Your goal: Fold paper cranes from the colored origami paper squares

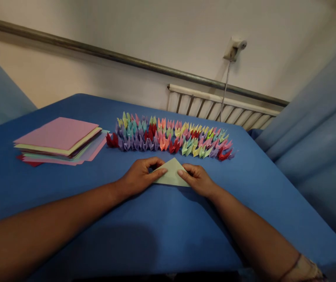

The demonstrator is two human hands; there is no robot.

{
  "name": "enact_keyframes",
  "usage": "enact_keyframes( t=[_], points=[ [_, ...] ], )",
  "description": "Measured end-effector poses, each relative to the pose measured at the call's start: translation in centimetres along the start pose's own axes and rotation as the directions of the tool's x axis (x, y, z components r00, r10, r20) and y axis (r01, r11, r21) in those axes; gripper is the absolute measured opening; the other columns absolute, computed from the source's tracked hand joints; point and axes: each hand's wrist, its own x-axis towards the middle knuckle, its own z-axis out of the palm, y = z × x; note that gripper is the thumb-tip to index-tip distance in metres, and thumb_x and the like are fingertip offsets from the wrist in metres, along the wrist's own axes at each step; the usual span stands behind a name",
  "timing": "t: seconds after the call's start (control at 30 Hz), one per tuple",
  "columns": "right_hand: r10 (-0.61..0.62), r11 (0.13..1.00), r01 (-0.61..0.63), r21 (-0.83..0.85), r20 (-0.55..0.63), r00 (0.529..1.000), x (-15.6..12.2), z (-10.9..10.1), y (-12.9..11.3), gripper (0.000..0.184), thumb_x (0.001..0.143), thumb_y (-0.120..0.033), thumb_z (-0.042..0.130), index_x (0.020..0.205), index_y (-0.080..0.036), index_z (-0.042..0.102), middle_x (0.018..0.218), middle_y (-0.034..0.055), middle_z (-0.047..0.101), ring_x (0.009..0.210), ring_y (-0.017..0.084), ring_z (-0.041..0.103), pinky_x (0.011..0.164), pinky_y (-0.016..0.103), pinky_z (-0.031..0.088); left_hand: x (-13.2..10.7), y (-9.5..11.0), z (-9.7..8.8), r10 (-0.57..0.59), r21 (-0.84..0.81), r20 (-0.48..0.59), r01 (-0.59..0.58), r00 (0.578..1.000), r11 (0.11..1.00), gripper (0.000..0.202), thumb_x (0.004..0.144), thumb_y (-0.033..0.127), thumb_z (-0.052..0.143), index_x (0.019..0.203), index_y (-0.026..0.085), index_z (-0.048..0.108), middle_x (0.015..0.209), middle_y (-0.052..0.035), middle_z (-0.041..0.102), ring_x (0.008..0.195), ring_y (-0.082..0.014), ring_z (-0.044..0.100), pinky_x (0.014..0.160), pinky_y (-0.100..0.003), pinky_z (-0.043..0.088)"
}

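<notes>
Item, one pale green folded paper triangle (173, 172): at the middle of the near part of the counter (185, 227), which is covered in smooth blue cloth. Apex points away from the person, long straight edge towards them. Whether it rests on the cloth or is lifted slightly cannot be told.

Item, two bare hands. The left hand (141, 175) pinches the left side of the triangle, thumb on the upper face; the right hand (199, 179) pinches the right side likewise. Each grip is narrow, fingers partly hidden behind the paper. The paired hold probably keeps the thin sheet flat and its layers together, both sides under equal control.

Item, one assortment of small pointed folded-paper figures (164, 141) in red, purple, turquoise, orange, pink, yellow and green: upright, packed in rows just beyond the hands. Close ranks presumably save room and leave the near area for handwork.

Item, one uneven stack of square coloured paper sheets (56, 133), pink uppermost: left of the figures, beyond the left forearm, likely within easy reach there yet out of the way.

Surroundings: grey metal rail (121, 56) along the wall, white ribbed radiator (220, 102) below it, pleated blue curtain (317, 129) at right.
</notes>
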Motion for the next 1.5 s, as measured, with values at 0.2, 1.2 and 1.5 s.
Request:
enact_keyframes(
  t=[0.2, 1.2, 1.5],
  points=[
    [-0.065, 0.996, 0.060, -0.070, -0.070, 0.995, -0.11, -0.13, -0.45, 0.034, 0.091, -0.045, 0.052, 0.073, -0.017, 0.059, 0.065, -0.0028, 0.044, 0.060, 0.010, 0.039, 0.054, 0.022, 0.032, 0.12, -0.41, -0.07, -0.039, 0.070, 0.082, 0.033, 0.996, 0.997, 0.034, 0.087, 0.047, 0.055, 0.081, 0.016, 0.067, 0.069, 0.0016, 0.058, 0.066, -0.0138, 0.052, 0.060, -0.024, 0.040],
    [-0.059, 0.998, 0.056, -0.028, -0.128, 0.990, 0.07, -0.45, -0.37, 0.037, 0.088, -0.047, 0.055, 0.065, -0.018, 0.055, 0.061, -0.0038, 0.041, 0.056, 0.009, 0.035, 0.050, 0.022, 0.029, 0.10, -0.27, -0.38, -0.076, 0.113, 0.142, 0.060, 0.987, 0.992, 0.030, 0.083, 0.044, 0.058, 0.089, 0.016, 0.065, 0.075, 0.0007, 0.062, 0.069, -0.0155, 0.057, 0.061, -0.024, 0.042],
    [-0.033, 0.999, 0.030, -0.029, -0.127, 0.991, 0.01, -0.42, -0.44, 0.038, 0.088, -0.051, 0.055, 0.070, -0.018, 0.060, 0.062, -0.0032, 0.044, 0.056, 0.010, 0.037, 0.051, 0.023, 0.031, 0.11, -0.28, -0.36, -0.075, 0.085, 0.147, 0.063, 0.986, 0.994, 0.029, 0.083, 0.043, 0.058, 0.089, 0.016, 0.065, 0.075, 0.0007, 0.062, 0.069, -0.0156, 0.057, 0.062, -0.025, 0.043]
  ],
)
